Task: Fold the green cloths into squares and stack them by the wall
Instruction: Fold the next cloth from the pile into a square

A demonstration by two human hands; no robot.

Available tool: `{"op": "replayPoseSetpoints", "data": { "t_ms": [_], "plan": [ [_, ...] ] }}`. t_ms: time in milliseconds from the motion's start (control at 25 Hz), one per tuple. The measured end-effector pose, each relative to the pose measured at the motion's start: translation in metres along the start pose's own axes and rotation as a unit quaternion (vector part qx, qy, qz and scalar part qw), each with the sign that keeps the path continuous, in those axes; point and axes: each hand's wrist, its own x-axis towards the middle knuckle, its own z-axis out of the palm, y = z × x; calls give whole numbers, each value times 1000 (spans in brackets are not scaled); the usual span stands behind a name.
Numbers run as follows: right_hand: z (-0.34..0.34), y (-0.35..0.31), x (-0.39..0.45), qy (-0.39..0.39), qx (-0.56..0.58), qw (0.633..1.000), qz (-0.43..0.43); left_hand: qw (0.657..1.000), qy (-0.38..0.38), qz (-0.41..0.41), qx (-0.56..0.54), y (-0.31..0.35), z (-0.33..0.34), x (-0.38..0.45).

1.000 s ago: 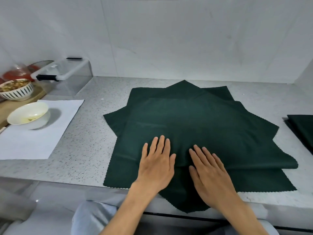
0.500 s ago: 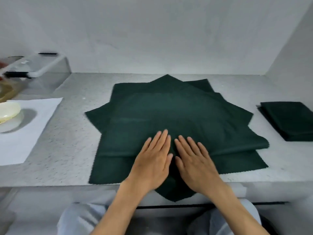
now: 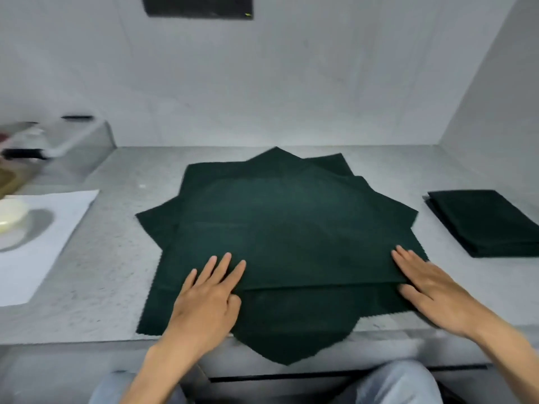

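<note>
Several dark green cloths [image 3: 277,223] lie spread in an overlapping star-shaped pile in the middle of the grey counter [image 3: 110,258]. The top cloth is folded over, with its fold edge running along the near side. My left hand [image 3: 210,290] rests flat with straight fingers on the left part of that fold. My right hand [image 3: 428,284] presses flat on the fold's right end. A stack of folded green cloths [image 3: 484,223] sits at the right, by the side wall.
A white paper sheet [image 3: 43,243] lies at the left with a pale bowl [image 3: 10,218] on it. A clear plastic container [image 3: 73,141] stands at the back left by the wall. The counter's front edge runs just below my wrists.
My hands have slid apart along the fold, the right one far to the right end. The view has tilted up and shifted right, showing more of the folded stack.
</note>
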Motion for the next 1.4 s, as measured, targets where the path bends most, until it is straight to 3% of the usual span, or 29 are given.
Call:
{"op": "replayPoseSetpoints", "data": {
  "t_ms": [120,280,440,560,640,680,760,840,920,1000,1080,1200,1400],
  "plan": [
    [11,-2,5,55,3,998,-6,996,66,-63,13,-33,-10,-3],
    [18,11,10,145,53,988,-13,993,114,-41,13,-49,2,-4],
    [14,33,9,167,81,983,6,987,155,-23,23,-71,9,-9],
    [7,43,0,162,109,980,-44,985,172,-19,27,-82,-1,-25],
    [7,43,-7,163,188,966,-75,987,162,0,-15,-98,-12,-43],
    [4,38,-11,177,256,948,-66,984,153,-7,-95,-102,-23,-52],
    [-8,21,-8,224,401,888,-25,934,161,-42,-317,-105,-51,-53],
    [-29,8,15,285,456,843,14,869,186,-79,-452,-108,-72,-29],
    [-54,2,53,315,478,820,19,842,189,-104,-495,-113,-84,11],
    [-76,-10,95,285,535,794,48,804,195,-144,-543,-123,-86,59],
    [-82,-16,135,265,542,793,80,772,196,-185,-576,-132,-79,103],
    [-70,-8,172,269,513,806,120,769,187,-195,-579,-126,-62,142],
    [-59,-2,193,271,465,829,154,801,193,-206,-527,-124,-54,157]
  ]
}}
